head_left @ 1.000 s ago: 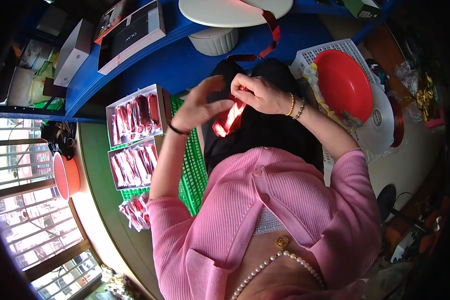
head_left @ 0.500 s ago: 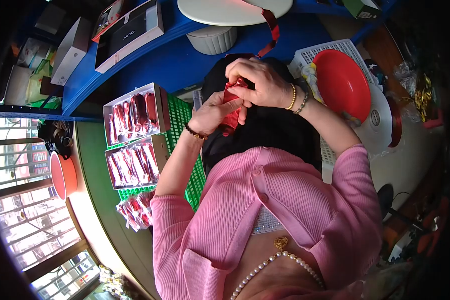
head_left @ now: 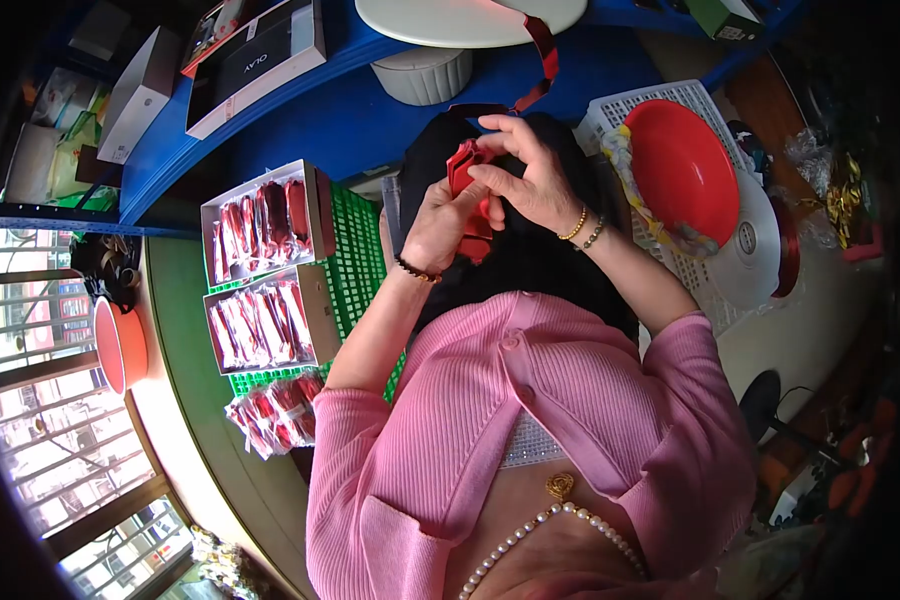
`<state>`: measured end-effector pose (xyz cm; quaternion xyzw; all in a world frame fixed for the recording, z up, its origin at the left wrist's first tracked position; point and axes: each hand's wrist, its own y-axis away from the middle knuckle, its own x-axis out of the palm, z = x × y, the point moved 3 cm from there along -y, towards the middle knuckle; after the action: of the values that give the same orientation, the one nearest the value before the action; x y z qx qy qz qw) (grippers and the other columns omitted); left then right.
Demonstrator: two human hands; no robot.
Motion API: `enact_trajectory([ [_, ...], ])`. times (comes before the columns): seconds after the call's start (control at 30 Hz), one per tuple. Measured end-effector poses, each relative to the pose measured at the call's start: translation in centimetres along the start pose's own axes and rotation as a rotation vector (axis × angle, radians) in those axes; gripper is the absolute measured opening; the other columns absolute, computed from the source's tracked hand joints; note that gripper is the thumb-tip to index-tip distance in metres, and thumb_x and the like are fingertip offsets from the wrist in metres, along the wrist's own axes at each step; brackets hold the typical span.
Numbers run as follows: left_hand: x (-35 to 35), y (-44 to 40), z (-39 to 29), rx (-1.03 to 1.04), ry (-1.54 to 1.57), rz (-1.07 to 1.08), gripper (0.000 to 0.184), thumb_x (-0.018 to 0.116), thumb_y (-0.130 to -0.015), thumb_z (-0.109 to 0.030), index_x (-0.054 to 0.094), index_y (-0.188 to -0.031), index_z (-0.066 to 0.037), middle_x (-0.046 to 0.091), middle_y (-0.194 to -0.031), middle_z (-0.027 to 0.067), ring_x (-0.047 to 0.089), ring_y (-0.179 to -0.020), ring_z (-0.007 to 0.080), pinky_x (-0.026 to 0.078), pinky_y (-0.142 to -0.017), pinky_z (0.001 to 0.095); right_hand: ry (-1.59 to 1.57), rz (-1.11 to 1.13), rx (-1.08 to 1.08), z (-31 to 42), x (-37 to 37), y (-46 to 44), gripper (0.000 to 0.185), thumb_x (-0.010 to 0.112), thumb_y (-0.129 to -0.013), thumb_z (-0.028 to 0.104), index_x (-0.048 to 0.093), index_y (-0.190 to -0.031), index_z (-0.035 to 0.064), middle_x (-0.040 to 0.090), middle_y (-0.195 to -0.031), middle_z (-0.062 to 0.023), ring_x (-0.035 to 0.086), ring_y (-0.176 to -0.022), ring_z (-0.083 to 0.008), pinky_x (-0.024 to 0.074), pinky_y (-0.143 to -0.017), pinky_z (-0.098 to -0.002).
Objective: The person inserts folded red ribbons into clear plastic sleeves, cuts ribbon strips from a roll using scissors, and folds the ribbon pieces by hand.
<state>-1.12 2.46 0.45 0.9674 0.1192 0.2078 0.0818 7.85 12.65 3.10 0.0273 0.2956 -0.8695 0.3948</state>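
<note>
Folded red ribbon (head_left: pixel 462 163) is held above my lap, its lower end (head_left: pixel 475 245) hanging below my fingers. My left hand (head_left: pixel 440 228) is closed around the folds, thumb on top. On the other side, my right hand (head_left: pixel 532 182) has its thumb against the upper folds and its index finger raised; the ribbon lies between thumb and curled fingers. A long ribbon strip (head_left: pixel 548 68) drops from the white round surface (head_left: pixel 420 22) to beyond my hands.
On the left, a green basket (head_left: pixel 355 255) bears an upper box (head_left: pixel 320 215) and a lower box (head_left: pixel 320 315) of wrapped red items. More wrapped packs (head_left: pixel 275 415) lie below. At right, a red basin (head_left: pixel 682 165) rests by a white crate (head_left: pixel 605 112). A blue shelf (head_left: pixel 310 100) stands ahead.
The right hand's fingers have opened somewhat and its index finger has lifted. The left hand has moved slightly right and down, and the ribbon's lower part now looks looser and folded.
</note>
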Motion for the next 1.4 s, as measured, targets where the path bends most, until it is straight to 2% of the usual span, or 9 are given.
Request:
enact_trajectory([
  [0.07, 0.7, -0.2, 0.3, -0.014, -0.044, -0.063, 0.025, 0.046, -0.094, -0.022, 0.059, -0.087, -0.003, 0.061, -0.07, 0.0042, 0.058, -0.059, 0.0111, 0.047, -0.056, 0.0223, -0.23, 0.02, 0.207, -0.9, 0.3, 0.2, 0.037, 0.062, -0.082, 0.011, 0.046, -0.114, 0.0007, 0.062, -0.094, -0.011, 0.061, -0.085, -0.0148, 0.0481, -0.075, -0.0258],
  [0.17, 0.7, -0.2, 1.1, 0.004, -0.05, -0.076, 0.021, 0.048, -0.093, -0.02, 0.059, -0.09, -0.002, 0.063, -0.074, 0.0039, 0.058, -0.062, 0.01, 0.047, -0.057, 0.0215, -0.379, 0.033, 0.293, -1.2, 0.5, 0.3, 0.031, 0.059, -0.082, 0.006, 0.049, -0.111, 0.001, 0.062, -0.093, -0.0093, 0.06, -0.086, -0.013, 0.0475, -0.076, -0.0248],
  [0.5, 0.5, 0.6, 1.1, 0.019, 0.035, 0.07, 0.022, 0.049, -0.093, -0.015, 0.048, -0.11, -0.002, 0.061, -0.086, 0.004, 0.056, -0.072, 0.0084, 0.046, -0.064, 0.0213, -0.227, 0.11, 0.238, -1.6, 0.5, 2.0, 0.025, 0.059, -0.082, 0.006, 0.054, -0.106, 0.0028, 0.063, -0.096, -0.0084, 0.06, -0.088, -0.0128, 0.0471, -0.078, -0.0249],
  [0.6, 0.2, 0.3, 2.0, 0.03, -0.04, 0.066, 0.017, 0.046, -0.093, -0.014, 0.049, -0.106, -0.002, 0.06, -0.083, 0.0038, 0.055, -0.07, 0.0081, 0.045, -0.064, 0.0213, -0.113, 0.071, 0.148, -1.4, 0.4, 1.9, 0.028, 0.059, -0.081, 0.006, 0.055, -0.109, 0.0042, 0.062, -0.095, -0.0087, 0.061, -0.087, -0.0184, 0.0477, -0.078, -0.0284],
  [0.67, 0.2, 0.2, 2.1, 0.035, -0.051, 0.059, 0.016, 0.045, -0.093, -0.013, 0.05, -0.104, -0.002, 0.06, -0.082, 0.0038, 0.055, -0.07, 0.0082, 0.045, -0.063, 0.0213, 0.183, 0.131, -0.051, -1.1, 0.2, 1.7, 0.03, 0.059, -0.08, 0.007, 0.056, -0.11, 0.0053, 0.06, -0.099, -0.0076, 0.057, -0.095, -0.0238, 0.0454, -0.082, -0.0335],
  [0.8, -0.1, 0.2, 1.8, -0.02, -0.115, 0.009, 0.016, 0.043, -0.093, -0.011, 0.053, -0.099, -0.001, 0.06, -0.078, 0.0035, 0.056, -0.07, 0.009, 0.045, -0.064, 0.0221, 0.426, 0.155, -0.249, 0.2, -0.1, 0.4, 0.03, 0.059, -0.079, 0.009, 0.057, -0.109, 0.0071, 0.056, -0.106, -0.0069, 0.051, -0.104, -0.0241, 0.0402, -0.088, -0.0362],
  [0.9, -0.7, -0.2, 1.7, 0.033, -0.302, 0.005, 0.017, 0.042, -0.093, -0.012, 0.054, -0.099, -0.001, 0.059, -0.079, 0.0036, 0.056, -0.073, 0.01, 0.045, -0.066, 0.0228, 0.658, 0.37, -0.418, 0.3, 0.1, -0.2, 0.031, 0.061, -0.077, 0.011, 0.059, -0.107, 0.0077, 0.053, -0.112, -0.0068, 0.048, -0.109, -0.0216, 0.0354, -0.092, -0.0355],
  [1.1, -0.3, 0.1, 0.7, -0.048, -0.057, 0.085, 0.017, 0.043, -0.092, -0.01, 0.056, -0.095, 0.001, 0.06, -0.081, 0.0045, 0.058, -0.077, 0.012, 0.047, -0.072, 0.0244, 0.643, 0.466, -0.488, 0.4, 0.0, -0.8, 0.036, 0.063, -0.072, 0.011, 0.06, -0.107, 0.007, 0.053, -0.114, -0.0072, 0.047, -0.113, -0.0218, 0.0352, -0.094, -0.0362],
  [1.4, -0.8, 0.0, 1.7, -0.076, -0.058, 0.126, 0.018, 0.047, -0.092, -0.011, 0.055, -0.101, 0.002, 0.062, -0.087, 0.0082, 0.061, -0.082, 0.0154, 0.047, -0.078, 0.0268, 0.564, 0.544, -0.527, 0.6, -0.1, -0.7, 0.035, 0.063, -0.072, 0.013, 0.06, -0.107, 0.0077, 0.052, -0.116, -0.007, 0.046, -0.115, -0.0217, 0.0353, -0.094, -0.0365],
])
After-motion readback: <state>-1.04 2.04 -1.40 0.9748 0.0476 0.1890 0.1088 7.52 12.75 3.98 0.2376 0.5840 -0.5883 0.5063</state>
